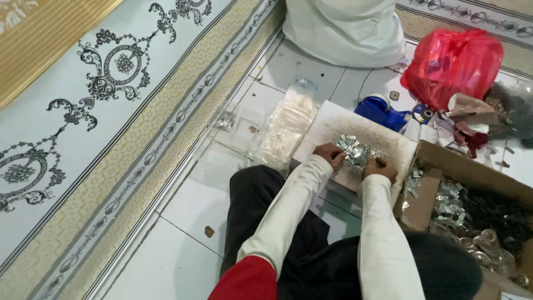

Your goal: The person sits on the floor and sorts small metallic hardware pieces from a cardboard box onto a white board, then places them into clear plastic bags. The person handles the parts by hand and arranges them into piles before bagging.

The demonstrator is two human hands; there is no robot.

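A white board (383, 139) lies on the tiled floor in front of my knees, with a heap of several small silvery metal pieces (351, 148) on it. My left hand (330, 154) rests at the left edge of the heap, fingers curled onto the pieces. At the heap's right edge my right hand (381, 168) has its fingers pinched among the pieces. Whether either hand actually holds a piece is too small to tell. Both arms wear cream sleeves.
An open cardboard box (444, 158) at the right holds more silvery pieces and clear packets. A stack of clear plastic bags (286, 129) lies left of the board. A blue tape dispenser (382, 111), a red plastic bag (452, 64) and a white cloth bundle (344, 28) sit beyond. A patterned carpet (100, 100) covers the left.
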